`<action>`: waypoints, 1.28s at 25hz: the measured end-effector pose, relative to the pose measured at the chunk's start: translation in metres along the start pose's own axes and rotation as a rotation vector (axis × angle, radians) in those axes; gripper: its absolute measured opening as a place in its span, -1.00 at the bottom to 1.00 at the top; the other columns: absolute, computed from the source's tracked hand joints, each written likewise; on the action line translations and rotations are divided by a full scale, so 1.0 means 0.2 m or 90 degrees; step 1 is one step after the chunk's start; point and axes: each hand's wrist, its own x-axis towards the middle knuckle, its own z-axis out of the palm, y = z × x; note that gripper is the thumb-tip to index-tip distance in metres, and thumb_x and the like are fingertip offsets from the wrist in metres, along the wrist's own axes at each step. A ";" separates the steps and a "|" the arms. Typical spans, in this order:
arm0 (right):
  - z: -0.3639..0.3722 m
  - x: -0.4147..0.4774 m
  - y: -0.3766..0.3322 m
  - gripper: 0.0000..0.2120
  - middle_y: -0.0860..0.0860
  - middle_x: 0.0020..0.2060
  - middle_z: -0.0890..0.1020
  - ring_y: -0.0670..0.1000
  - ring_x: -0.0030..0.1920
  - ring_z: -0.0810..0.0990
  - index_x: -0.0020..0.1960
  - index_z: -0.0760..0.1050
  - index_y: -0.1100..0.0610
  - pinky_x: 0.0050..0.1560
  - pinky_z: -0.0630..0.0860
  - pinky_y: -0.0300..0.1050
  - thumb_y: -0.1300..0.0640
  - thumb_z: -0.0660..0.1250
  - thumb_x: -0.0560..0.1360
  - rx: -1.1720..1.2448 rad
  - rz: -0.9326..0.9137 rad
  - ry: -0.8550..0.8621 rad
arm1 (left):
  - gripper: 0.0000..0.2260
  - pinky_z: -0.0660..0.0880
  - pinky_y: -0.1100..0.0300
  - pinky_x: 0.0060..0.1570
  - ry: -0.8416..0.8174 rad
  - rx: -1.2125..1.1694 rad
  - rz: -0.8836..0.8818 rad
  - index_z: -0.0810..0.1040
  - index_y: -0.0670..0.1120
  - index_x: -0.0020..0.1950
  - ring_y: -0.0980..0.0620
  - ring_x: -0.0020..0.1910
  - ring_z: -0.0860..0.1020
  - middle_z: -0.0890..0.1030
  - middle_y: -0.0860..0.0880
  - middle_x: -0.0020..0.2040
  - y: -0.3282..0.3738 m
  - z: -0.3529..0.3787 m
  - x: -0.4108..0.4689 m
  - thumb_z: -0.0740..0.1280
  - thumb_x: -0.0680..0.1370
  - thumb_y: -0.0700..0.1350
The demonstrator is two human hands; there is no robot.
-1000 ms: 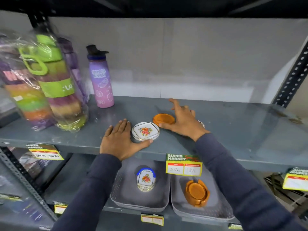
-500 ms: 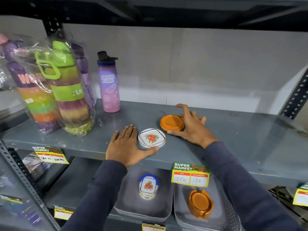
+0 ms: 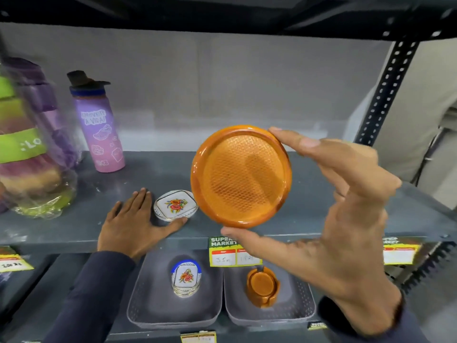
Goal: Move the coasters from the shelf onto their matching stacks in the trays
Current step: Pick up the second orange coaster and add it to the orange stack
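My right hand (image 3: 341, 219) holds a round orange coaster (image 3: 241, 177) up close to the camera, thumb under its lower rim and forefinger on its upper rim. A white floral coaster (image 3: 176, 204) lies on the grey shelf (image 3: 309, 214). My left hand (image 3: 134, 226) rests flat on the shelf beside it, thumb touching its near edge. On the lower shelf, the left grey tray (image 3: 148, 308) holds a stack of white floral coasters (image 3: 186, 278). The right grey tray (image 3: 301, 305) holds an orange holder with orange coasters (image 3: 262, 285).
A purple water bottle (image 3: 100, 129) stands at the shelf's back left. Wrapped colourful bottles (image 3: 29, 154) fill the far left. Price tags (image 3: 233, 252) hang on the shelf's front edge. A black perforated upright (image 3: 385, 82) rises at the right.
My right hand has lifted the orange coaster off the shelf and brought it up toward the camera. My left hand stays by the floral coaster.
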 end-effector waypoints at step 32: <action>0.62 -1.58 1.03 -0.58 0.09 0.27 0.62 0.20 0.30 0.51 0.06 0.63 0.10 0.40 0.36 -0.03 -0.02 0.63 0.28 -0.125 0.692 -0.592 | 0.04 0.23 -0.16 0.49 0.058 0.016 0.019 0.36 -0.04 0.47 -0.17 0.49 0.33 0.34 -0.04 0.55 -0.01 0.02 0.03 -0.01 0.26 0.68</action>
